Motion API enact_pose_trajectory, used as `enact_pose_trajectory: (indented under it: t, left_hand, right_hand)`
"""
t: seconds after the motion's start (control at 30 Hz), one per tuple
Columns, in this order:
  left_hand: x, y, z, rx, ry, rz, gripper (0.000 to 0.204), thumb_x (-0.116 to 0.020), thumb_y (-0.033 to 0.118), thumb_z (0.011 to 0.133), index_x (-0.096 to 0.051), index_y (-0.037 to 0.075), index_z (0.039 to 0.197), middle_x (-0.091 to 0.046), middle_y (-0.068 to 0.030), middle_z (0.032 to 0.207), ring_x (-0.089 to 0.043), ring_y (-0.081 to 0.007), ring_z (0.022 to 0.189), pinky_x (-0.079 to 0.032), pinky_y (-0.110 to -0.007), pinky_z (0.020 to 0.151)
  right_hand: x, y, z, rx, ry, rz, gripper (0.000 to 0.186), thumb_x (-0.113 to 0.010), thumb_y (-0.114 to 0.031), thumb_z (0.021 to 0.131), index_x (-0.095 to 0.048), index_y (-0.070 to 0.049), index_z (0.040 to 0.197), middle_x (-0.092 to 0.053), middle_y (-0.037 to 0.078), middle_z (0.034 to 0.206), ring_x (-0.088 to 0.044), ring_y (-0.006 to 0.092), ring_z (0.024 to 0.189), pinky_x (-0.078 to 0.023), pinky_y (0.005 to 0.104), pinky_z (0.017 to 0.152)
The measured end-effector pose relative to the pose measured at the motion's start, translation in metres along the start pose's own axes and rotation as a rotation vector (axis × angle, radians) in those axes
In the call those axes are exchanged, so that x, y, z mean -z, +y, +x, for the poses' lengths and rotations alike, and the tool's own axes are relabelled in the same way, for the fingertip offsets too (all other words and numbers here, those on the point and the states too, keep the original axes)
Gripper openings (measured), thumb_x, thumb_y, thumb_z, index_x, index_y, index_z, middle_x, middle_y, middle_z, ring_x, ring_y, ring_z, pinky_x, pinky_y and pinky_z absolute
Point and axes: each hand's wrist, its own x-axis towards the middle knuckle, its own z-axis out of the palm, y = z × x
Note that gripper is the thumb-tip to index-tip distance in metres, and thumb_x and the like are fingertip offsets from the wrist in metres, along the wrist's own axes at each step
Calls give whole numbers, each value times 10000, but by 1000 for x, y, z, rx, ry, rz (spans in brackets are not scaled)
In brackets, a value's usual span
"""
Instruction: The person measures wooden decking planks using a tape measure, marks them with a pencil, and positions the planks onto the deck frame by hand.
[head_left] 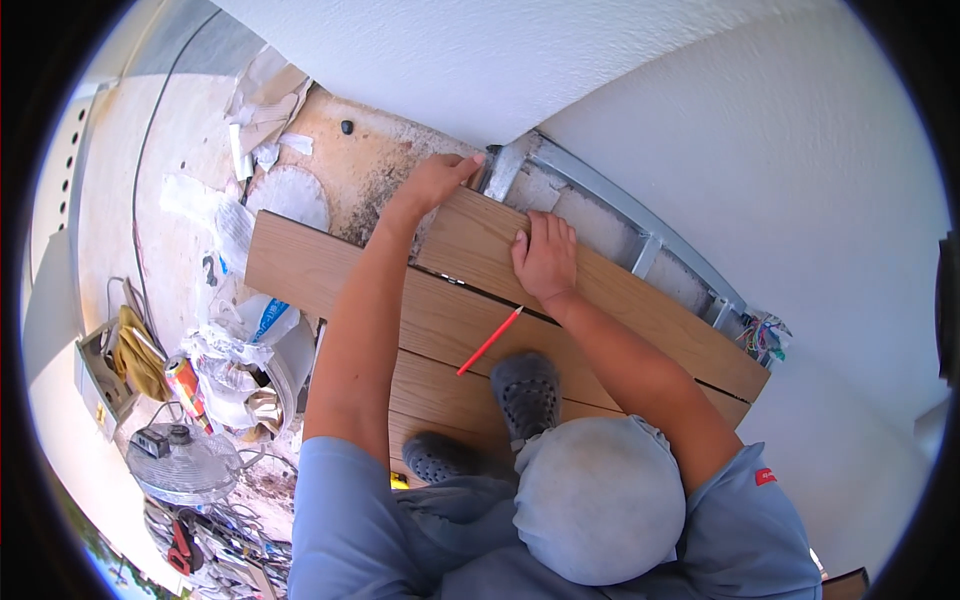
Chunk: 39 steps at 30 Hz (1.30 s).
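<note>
My left hand (440, 185) grips the upper left end of a wooden plank (640, 300) beside the wall corner. My right hand (545, 255) rests on that same plank, fingers curled at its far edge. The plank lies along a metal frame (630, 210), with more wood boards (430, 335) below it, separated by dark gaps. A red pencil (488, 340) lies on the boards between my forearms. My feet in dark perforated clogs (525, 390) are on the boards.
White walls (750, 130) border the frame. Loose wires (765, 335) poke out at its right end. On the left are paper scraps (265, 105), plastic wrappings (205, 210), a can (183, 385), an open box with yellow cloth (140, 355), a clear lidded container (180, 470) and tangled tools (180, 545).
</note>
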Motion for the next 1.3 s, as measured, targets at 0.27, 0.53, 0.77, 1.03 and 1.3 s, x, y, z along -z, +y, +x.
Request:
enact_pose_trajectory:
  t: [0.27,0.53,0.77,1.03,1.3]
  left_hand:
    - [-9,-19,8,66,88,-120,822,-403,711,941,-669,-7,1240,-659,-295,1190,-583,-447,1195,-421,-445,1044]
    - [-14,-4,8,62,58,29,798,-375,660,979,-675,-45,1205,-650,-309,1189,-593,-459,1159,-431,-445,1031]
    - [-8,-33,5,-13,51,-133,704,-389,588,1002,-740,-14,1102,-677,-285,1146,-629,-406,1106,-444,-413,1008]
    - [-17,-43,-4,21,72,-285,629,-447,548,992,-742,2,1096,-705,-251,1080,-643,-365,1050,-446,-391,979]
    - [-11,-30,-14,79,-25,-346,482,-654,405,932,-711,-26,1142,-716,-136,1063,-618,-196,1010,-456,-316,931]
  right_hand:
    - [-5,-5,-1,-4,5,-18,359,-585,-221,872,-581,-37,1181,-595,156,1085,-543,331,1068,-388,462,971]
    - [1,0,-1,-32,-13,-28,359,-588,-218,872,-579,-35,1181,-592,156,1075,-544,332,1063,-389,460,968]
    - [-2,-3,-1,-3,14,-17,350,-586,-214,874,-579,-36,1175,-591,160,1077,-543,335,1063,-390,459,960]
    - [-2,-5,-1,-4,26,-25,351,-592,-214,869,-582,-37,1171,-595,155,1074,-548,336,1054,-393,463,960]
    - [0,-1,1,-3,39,-7,344,-590,-203,872,-581,-22,1165,-594,165,1073,-551,349,1041,-401,464,958]
